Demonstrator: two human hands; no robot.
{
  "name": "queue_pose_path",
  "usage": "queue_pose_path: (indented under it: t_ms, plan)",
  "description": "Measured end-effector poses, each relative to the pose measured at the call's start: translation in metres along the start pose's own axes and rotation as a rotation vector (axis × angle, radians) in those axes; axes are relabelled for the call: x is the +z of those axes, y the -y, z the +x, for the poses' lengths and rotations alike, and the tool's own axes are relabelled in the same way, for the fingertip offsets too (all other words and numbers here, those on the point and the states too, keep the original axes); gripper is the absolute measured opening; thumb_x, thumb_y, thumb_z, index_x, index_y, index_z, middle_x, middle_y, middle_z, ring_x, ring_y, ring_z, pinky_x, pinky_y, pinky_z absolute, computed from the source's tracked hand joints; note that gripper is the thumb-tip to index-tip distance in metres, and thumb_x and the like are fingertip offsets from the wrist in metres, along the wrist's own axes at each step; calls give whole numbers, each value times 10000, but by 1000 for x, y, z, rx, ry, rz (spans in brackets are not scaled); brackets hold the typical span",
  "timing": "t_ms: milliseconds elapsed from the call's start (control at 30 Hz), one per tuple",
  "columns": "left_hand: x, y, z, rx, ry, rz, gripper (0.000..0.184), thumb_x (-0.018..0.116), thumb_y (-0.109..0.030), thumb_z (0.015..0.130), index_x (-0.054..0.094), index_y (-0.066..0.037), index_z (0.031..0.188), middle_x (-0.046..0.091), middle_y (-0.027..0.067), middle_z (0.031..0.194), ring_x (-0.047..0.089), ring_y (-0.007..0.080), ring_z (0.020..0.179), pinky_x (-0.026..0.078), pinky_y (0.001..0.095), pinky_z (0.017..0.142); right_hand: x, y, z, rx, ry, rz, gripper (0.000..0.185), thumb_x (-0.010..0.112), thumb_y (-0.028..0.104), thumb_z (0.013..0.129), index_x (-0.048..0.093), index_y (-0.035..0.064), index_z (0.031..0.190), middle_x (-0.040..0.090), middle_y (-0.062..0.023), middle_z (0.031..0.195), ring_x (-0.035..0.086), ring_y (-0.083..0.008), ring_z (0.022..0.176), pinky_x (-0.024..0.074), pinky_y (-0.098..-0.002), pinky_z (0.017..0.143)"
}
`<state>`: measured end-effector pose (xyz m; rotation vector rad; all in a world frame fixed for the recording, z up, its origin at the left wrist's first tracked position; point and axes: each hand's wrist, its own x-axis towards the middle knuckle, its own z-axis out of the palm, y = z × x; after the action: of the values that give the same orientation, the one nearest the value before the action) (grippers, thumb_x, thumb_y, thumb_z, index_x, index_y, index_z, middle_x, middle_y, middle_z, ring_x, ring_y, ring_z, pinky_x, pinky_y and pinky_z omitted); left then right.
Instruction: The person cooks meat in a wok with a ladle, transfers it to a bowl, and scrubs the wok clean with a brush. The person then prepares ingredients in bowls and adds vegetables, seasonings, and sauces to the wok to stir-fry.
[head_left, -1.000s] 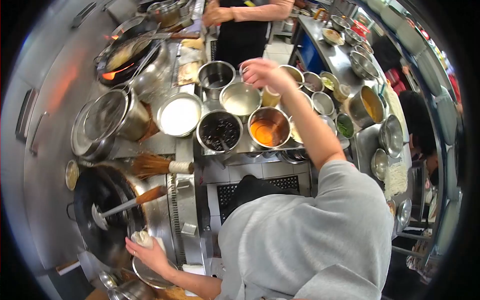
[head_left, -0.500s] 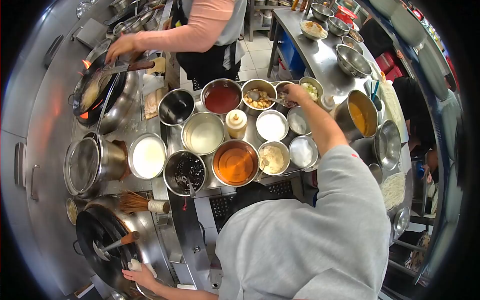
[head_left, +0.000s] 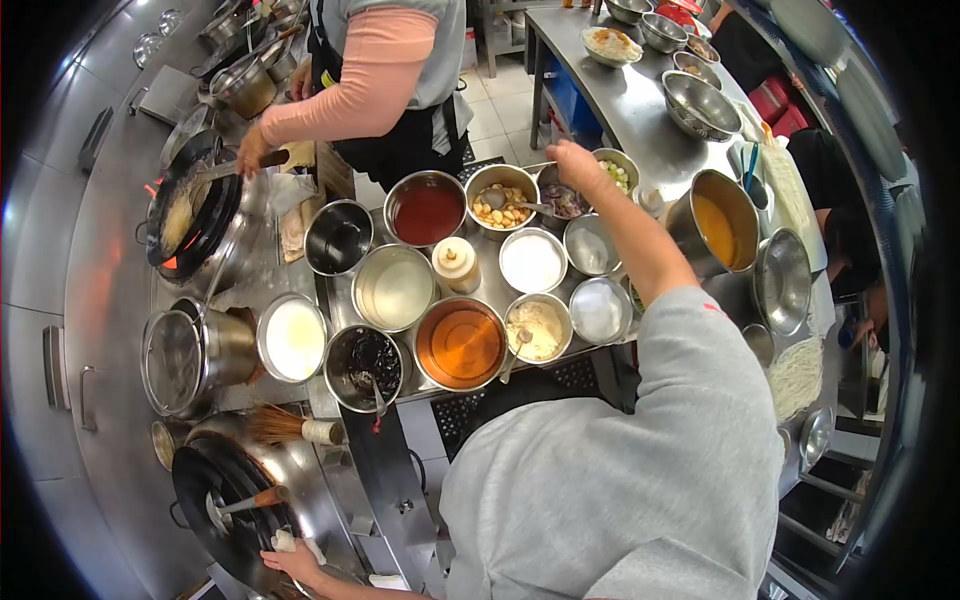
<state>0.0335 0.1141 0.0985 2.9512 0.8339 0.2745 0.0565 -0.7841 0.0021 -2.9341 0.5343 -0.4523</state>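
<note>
My left hand (head_left: 292, 562) is closed on a folded white cloth (head_left: 287, 542) at the near rim of a black wok (head_left: 205, 510). A ladle with a wooden handle (head_left: 268, 497) rests in that wok. My right hand (head_left: 577, 163) is raised over the far edge of a steel pot of chopped purple onion (head_left: 566, 200); its fingers are closed and what they hold, if anything, I cannot make out. Beside that pot are a pot of peeled garlic cloves (head_left: 512, 214) with a spoon in it and a pot of chopped green vegetable (head_left: 612, 178).
Around them stand pots of red sauce (head_left: 424, 215), orange liquid (head_left: 461, 344), dark paste (head_left: 365, 355) and white powder (head_left: 533, 261), plus a squeeze bottle (head_left: 456, 262). A co-worker (head_left: 375, 75) holds a handle at another wok (head_left: 185, 205). A bamboo brush (head_left: 290, 427) lies near my wok.
My right hand has lifted away from the onion pot toward its far side. The left hand stays on the cloth. The co-worker's hand has moved down to the wok handle. The view has shifted slightly.
</note>
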Motion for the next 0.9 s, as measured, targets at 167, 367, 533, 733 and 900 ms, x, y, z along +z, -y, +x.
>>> queue_pose_path:
  t_ms: [167, 367, 533, 733, 900]
  plan:
    - [-8, -5, -4, -10, 47, -24, 966, 710, -158, 721, 124, 71, 1454, 197, 315, 1486, 194, 401, 1406, 272, 411, 1133, -36, 40, -10, 267, -87, -127, 147, 639, 28, 728, 669, -20, 864, 633, -290, 946, 645, -352, 967, 532, -451, 833]
    - [-7, -5, -1, -21, 59, 12, 977, 714, -156, 720, 114, 66, 1458, 193, 303, 1499, 177, 394, 1415, 279, 417, 1132, -6, 34, -25, 179, 518, -102, 263, 620, 96, 761, 691, 56, 1010, 675, -232, 980, 669, -334, 942, 532, -429, 858]
    - [-2, -1, 0, -18, 44, 6, 978, 716, -153, 722, 113, 63, 1460, 196, 298, 1501, 171, 392, 1419, 294, 423, 1123, 44, 28, -44, 73, 397, -38, 233, 596, 105, 783, 717, 90, 981, 691, -203, 930, 674, -337, 910, 530, -416, 837]
    - [-3, 5, -1, 17, 48, -1, 971, 717, -144, 721, 120, 65, 1458, 199, 300, 1498, 171, 388, 1419, 294, 421, 1122, -18, 29, -13, 276, 575, 165, 224, 680, 110, 751, 731, 105, 969, 708, -150, 888, 692, -296, 850, 552, -378, 767]
    - [1, 2, 0, 7, 20, -12, 950, 707, -137, 733, 123, 70, 1453, 174, 297, 1497, 224, 396, 1394, 312, 424, 1111, -35, 11, -16, 103, 379, 38, 235, 640, 50, 757, 738, 121, 959, 695, -164, 932, 686, -320, 860, 542, -388, 771]
